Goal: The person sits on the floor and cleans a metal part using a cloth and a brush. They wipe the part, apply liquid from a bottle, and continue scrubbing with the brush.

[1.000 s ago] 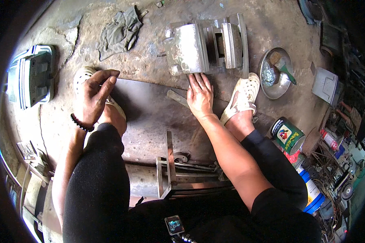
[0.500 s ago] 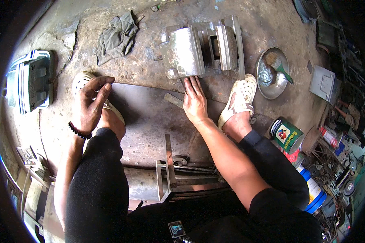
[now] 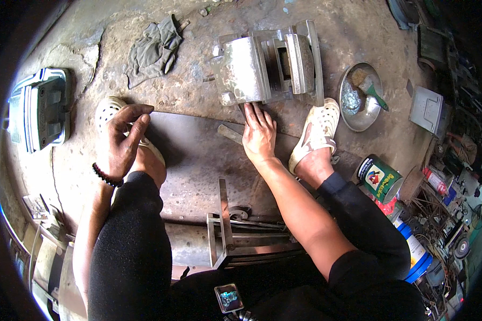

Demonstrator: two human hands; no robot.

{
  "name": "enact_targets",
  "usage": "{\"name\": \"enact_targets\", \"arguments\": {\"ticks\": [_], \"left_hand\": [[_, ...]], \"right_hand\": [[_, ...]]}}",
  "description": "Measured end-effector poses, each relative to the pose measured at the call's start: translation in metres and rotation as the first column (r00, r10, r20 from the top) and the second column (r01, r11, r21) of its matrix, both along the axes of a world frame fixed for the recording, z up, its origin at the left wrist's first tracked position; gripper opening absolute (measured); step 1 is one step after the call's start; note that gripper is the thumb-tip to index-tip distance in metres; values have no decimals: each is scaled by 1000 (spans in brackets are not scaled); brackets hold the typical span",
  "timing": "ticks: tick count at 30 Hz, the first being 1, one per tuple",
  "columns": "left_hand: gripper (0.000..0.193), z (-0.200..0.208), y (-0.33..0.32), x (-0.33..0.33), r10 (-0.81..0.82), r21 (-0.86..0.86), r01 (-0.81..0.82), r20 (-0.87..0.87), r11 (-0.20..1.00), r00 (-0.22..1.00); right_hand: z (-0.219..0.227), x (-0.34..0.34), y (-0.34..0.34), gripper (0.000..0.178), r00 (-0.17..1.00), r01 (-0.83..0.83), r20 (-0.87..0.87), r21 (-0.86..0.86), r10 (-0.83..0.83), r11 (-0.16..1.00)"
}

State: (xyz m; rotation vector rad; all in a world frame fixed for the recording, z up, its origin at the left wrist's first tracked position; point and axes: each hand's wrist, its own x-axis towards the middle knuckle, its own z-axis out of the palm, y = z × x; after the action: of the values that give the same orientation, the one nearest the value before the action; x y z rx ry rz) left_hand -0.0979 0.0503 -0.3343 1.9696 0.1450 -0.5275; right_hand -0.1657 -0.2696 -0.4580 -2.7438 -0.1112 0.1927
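My right hand (image 3: 260, 136) reaches forward with its fingers stretched out. Their tips meet the near lower edge of a silvery cast metal housing (image 3: 246, 67), which has curved walls and a rectangular opening. A thin dark piece shows beside the index finger; what it is, I cannot tell. My left hand (image 3: 122, 140) hangs loosely over my left shoe, a dark bead bracelet on its wrist. Its thumb and bent fingers are apart, with nothing visible between them. Just left of my right hand, a flat narrow bar (image 3: 230, 134) lies on a metal sheet (image 3: 190, 160).
A crumpled grey cloth (image 3: 154, 51) lies on the floor. At the right stand a metal bowl (image 3: 364, 120) with a green-handled brush and a green can (image 3: 377, 176). A ribbed metal part (image 3: 40, 109) sits far left. A metal frame (image 3: 225, 230) stands near my legs.
Both hands hold nearly the same places. The right hand's fingers have spread slightly against the housing's edge. The view has shifted a little.
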Motion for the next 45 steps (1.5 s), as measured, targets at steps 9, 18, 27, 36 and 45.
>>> {"name": "enact_targets", "arguments": {"ticks": [9, 18, 27, 36, 45], "left_hand": [[24, -1, -1, -1, 7, -2, -7, 29, 1000, 1000], [25, -5, 2, 0, -9, 72, 12, -46, 997, 999], [27, -6, 3, -1, 1, -30, -3, -61, 1000, 998], [24, -5, 0, 0, 39, -60, -42, -38, 997, 999], [24, -3, 2, -1, 39, -35, -41, -65, 999, 997]], "right_hand": [[3, 7, -6, 56, 988, 128, -112, 224, -105, 966], [7, 9, -10, 57, 997, 26, -74, 134, -16, 991], [7, 6, -13, 51, 992, 80, -114, 192, -59, 978], [17, 10, -13, 48, 984, 73, -174, 187, -41, 980], [13, 7, -18, 57, 994, 8, -107, 179, 11, 984]]}}
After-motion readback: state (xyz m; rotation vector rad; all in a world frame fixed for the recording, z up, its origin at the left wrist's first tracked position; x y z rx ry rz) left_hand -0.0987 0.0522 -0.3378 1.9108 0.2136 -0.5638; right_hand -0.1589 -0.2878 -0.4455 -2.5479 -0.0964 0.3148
